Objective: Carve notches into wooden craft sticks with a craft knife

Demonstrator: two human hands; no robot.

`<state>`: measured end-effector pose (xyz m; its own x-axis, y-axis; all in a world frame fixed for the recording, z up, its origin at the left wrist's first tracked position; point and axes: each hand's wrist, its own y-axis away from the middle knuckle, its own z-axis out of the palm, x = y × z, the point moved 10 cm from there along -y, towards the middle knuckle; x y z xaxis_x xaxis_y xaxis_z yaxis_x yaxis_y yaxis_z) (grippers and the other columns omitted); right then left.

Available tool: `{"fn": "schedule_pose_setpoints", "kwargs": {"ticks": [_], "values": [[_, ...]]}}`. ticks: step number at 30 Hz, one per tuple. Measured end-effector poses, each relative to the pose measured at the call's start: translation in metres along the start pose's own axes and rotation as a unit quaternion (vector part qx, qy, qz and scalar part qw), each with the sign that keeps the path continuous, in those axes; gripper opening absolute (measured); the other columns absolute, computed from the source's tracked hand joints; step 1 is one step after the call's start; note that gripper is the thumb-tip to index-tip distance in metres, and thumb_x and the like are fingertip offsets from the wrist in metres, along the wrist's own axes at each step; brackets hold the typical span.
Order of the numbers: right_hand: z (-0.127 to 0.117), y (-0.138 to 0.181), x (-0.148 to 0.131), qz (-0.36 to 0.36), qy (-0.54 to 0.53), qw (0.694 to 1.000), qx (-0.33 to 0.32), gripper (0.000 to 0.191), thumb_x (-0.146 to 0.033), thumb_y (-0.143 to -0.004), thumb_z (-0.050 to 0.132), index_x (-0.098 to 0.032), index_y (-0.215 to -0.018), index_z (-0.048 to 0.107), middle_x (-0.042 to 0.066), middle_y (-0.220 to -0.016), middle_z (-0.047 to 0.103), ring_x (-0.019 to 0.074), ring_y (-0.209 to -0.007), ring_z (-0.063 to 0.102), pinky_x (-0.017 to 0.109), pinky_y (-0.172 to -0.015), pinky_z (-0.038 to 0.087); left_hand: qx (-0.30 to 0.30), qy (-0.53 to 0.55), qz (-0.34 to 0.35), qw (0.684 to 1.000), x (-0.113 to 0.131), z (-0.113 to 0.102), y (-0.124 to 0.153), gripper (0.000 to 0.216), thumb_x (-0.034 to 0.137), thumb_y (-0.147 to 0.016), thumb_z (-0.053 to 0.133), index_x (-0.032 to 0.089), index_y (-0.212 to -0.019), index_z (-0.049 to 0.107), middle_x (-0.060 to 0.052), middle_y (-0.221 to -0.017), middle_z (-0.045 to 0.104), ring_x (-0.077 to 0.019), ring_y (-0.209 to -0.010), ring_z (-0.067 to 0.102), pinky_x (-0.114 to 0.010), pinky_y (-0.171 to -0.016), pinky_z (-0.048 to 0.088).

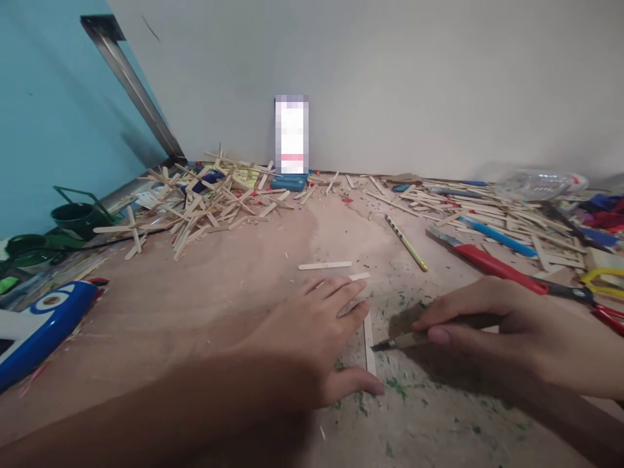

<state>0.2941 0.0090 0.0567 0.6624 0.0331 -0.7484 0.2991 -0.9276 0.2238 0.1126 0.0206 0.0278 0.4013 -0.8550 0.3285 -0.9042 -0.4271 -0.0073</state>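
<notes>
My left hand point(316, 331) lies spread on the work surface, holding nothing in its fingers. An ice-cream stick point(369, 335) runs away from me beside that palm, with the thumb by its near end. My right hand point(497, 331) pinches a slim craft knife point(402, 341), whose dark pointed tip meets the stick's right edge. Part of the handle is hidden by the fingers. Just beyond my left fingertips rest another stick point(324, 265) and a short, partly covered stick point(361, 276). A yellow patterned pencil point(407, 244) lies farther off.
Glued stick crosses point(229, 201) heap up at the back left. Loose sticks point(497, 214), a red-handled cutter point(487, 260), a blue pen point(497, 237) and a clear bottle point(541, 185) lie right. A phone point(291, 133) leans on the back wall; a blue-and-white object point(53, 325) lies left.
</notes>
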Motion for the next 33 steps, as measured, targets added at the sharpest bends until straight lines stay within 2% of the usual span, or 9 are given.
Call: {"fn": "schedule_pose_setpoints", "kwargs": {"ticks": [3, 8, 15, 20, 25, 30, 33], "values": [[-0.001, -0.003, 0.000, -0.013, 0.011, 1.000, -0.010, 0.044, -0.074, -0.105, 0.081, -0.035, -0.107, 0.102, 0.008, -0.107, 0.096, 0.0321, -0.094, 0.092, 0.039, -0.084, 0.076, 0.005, -0.010, -0.005, 1.000, -0.002, 0.004, 0.000, 0.099, 0.088, -0.114, 0.066, 0.010, -0.175, 0.067, -0.026, -0.191, 0.053, -0.0462, -0.179, 0.050, -0.070, -0.149, 0.037], [0.003, -0.006, 0.005, -0.026, 0.046, 0.998, -0.031, 0.035, -0.064, -0.105, 0.084, -0.036, -0.115, 0.101, 0.005, -0.107, 0.096, 0.0286, -0.093, 0.093, 0.036, -0.088, 0.077, 0.076, -0.046, -0.001, 0.996, -0.003, 0.006, 0.005, 0.097, 0.092, -0.111, 0.066, 0.016, -0.171, 0.070, -0.022, -0.190, 0.055, -0.0429, -0.179, 0.051, -0.068, -0.154, 0.026], [0.007, -0.005, -0.001, -0.052, 0.048, 0.997, -0.033, 0.042, -0.063, -0.111, 0.074, -0.032, -0.118, 0.101, 0.009, -0.112, 0.096, 0.0314, -0.099, 0.094, 0.037, -0.088, 0.077, 0.111, -0.042, 0.003, 0.993, -0.004, 0.008, 0.009, 0.096, 0.095, -0.116, 0.051, 0.017, -0.166, 0.073, -0.020, -0.188, 0.059, -0.0394, -0.176, 0.055, -0.062, -0.152, 0.032], [0.010, -0.004, 0.002, -0.036, 0.051, 0.997, -0.039, 0.047, -0.066, -0.113, 0.070, -0.030, -0.116, 0.100, 0.011, -0.115, 0.096, 0.0319, -0.099, 0.093, 0.037, -0.080, 0.076, 0.129, -0.046, 0.007, 0.991, -0.003, 0.006, 0.009, 0.093, 0.095, -0.114, 0.056, 0.018, -0.165, 0.074, -0.020, -0.187, 0.060, -0.0396, -0.174, 0.058, -0.061, -0.150, 0.037], [0.004, -0.003, 0.000, -0.031, 0.055, 0.998, -0.021, 0.046, -0.074, -0.104, 0.083, -0.033, -0.118, 0.100, 0.007, -0.107, 0.096, 0.0287, -0.087, 0.090, 0.032, -0.065, 0.067, 0.126, -0.041, -0.002, 0.991, -0.003, 0.006, 0.011, 0.094, 0.095, -0.113, 0.059, 0.019, -0.165, 0.073, -0.020, -0.188, 0.059, -0.0391, -0.173, 0.059, -0.058, -0.147, 0.042], [0.005, 0.000, -0.010, -0.069, 0.054, 0.995, -0.050, 0.041, -0.066, -0.113, 0.079, -0.030, -0.103, 0.097, 0.000, -0.083, 0.087, 0.0163, -0.069, 0.076, 0.025, -0.060, 0.054, 0.133, -0.060, 0.002, 0.989, -0.002, 0.009, 0.012, 0.097, 0.095, -0.114, 0.057, 0.016, -0.169, 0.072, -0.021, -0.189, 0.057, -0.0385, -0.176, 0.056, -0.054, -0.151, 0.038], [0.001, 0.004, -0.015, -0.081, 0.071, 0.994, -0.029, 0.042, -0.063, -0.114, 0.079, -0.028, -0.095, 0.093, -0.001, -0.076, 0.082, 0.0136, -0.062, 0.067, 0.026, -0.055, 0.046, 0.147, -0.074, 0.008, 0.986, 0.000, 0.009, 0.013, 0.096, 0.093, -0.114, 0.060, 0.014, -0.166, 0.075, -0.021, -0.188, 0.058, -0.0387, -0.175, 0.057, -0.053, -0.150, 0.041]]}}
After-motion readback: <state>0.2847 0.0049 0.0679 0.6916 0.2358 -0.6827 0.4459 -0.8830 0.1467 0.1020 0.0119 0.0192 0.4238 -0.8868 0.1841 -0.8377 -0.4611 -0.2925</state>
